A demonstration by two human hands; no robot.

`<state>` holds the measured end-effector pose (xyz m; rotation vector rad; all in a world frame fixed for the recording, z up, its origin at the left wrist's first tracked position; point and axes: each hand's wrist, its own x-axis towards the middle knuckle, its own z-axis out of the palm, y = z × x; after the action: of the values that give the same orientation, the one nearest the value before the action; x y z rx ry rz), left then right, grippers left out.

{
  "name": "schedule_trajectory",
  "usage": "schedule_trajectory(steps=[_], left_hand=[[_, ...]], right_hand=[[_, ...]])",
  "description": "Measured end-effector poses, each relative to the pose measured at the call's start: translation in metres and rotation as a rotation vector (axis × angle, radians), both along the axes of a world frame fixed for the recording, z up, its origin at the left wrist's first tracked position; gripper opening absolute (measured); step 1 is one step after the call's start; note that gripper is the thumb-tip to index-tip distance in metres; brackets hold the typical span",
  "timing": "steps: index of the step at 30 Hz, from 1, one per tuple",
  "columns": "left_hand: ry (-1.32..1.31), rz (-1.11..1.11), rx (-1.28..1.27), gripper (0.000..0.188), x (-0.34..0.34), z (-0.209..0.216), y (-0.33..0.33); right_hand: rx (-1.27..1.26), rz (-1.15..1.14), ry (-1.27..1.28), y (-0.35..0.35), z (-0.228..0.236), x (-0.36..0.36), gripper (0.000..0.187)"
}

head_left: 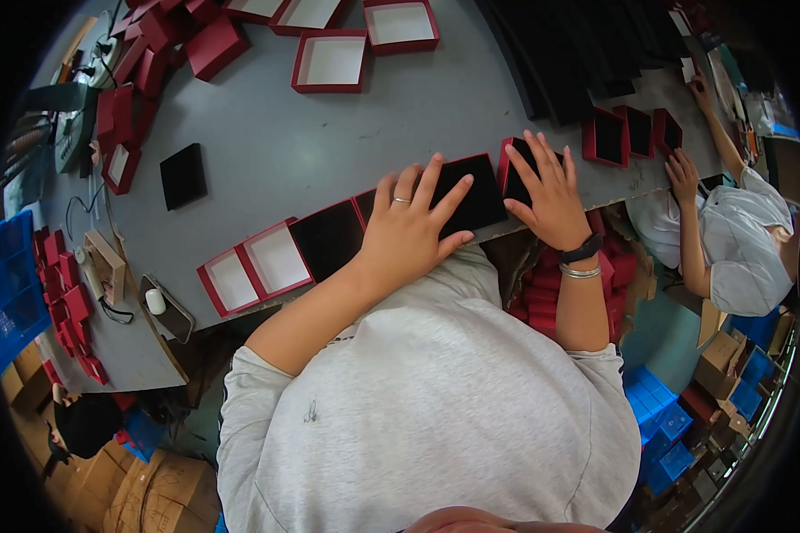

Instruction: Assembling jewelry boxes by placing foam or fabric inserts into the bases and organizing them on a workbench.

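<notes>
A row of red boxes runs along the near edge of the grey table. My left hand (407, 222), fingers spread and a ring on one of them, lies over the boxes at mid-row. Its fingertips reach onto a black foam-like insert (478, 197) in the box to its right. To its left are a box with a black insert (329, 238) and two white-lined boxes (277, 258). My right hand (549, 194), with a black wristband and bangles, rests with fingers stretched out on another red box (509, 178) with a black inside, partly hidden beneath it.
Black strips or sheets (551, 62) lie at the far right, with more black-filled red boxes (605, 138) below them. White-lined boxes (331, 62) and a red box pile (156, 35) sit farther back. A loose black pad (183, 177) lies left. A co-worker's hand (682, 178) is at right.
</notes>
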<state>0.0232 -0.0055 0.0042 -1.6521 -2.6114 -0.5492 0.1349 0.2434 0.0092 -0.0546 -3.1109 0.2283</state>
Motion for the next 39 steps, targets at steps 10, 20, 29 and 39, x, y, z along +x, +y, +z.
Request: schedule_trajectory(steps=[10, 20, 29, 39], left_hand=[[-0.005, 0.033, 0.016, 0.066, 0.001, -0.002, -0.001], [-0.176, 0.031, 0.057, 0.094, -0.002, 0.001, -0.008], [-0.031, 0.023, -0.107, 0.100, 0.000, -0.002, -0.017], [0.041, 0.047, -0.199, 0.099, 0.005, -0.003, -0.019]], right_hand=[[-0.050, 0.004, -0.004, 0.002, 0.003, -0.001, 0.064], [-0.110, 0.101, 0.021, -0.076, 0.001, -0.003, 0.055], [-0.023, 0.037, 0.032, -0.082, -0.002, -0.006, 0.053], [-0.025, 0.027, 0.048, -0.084, -0.002, -0.006, 0.051]])
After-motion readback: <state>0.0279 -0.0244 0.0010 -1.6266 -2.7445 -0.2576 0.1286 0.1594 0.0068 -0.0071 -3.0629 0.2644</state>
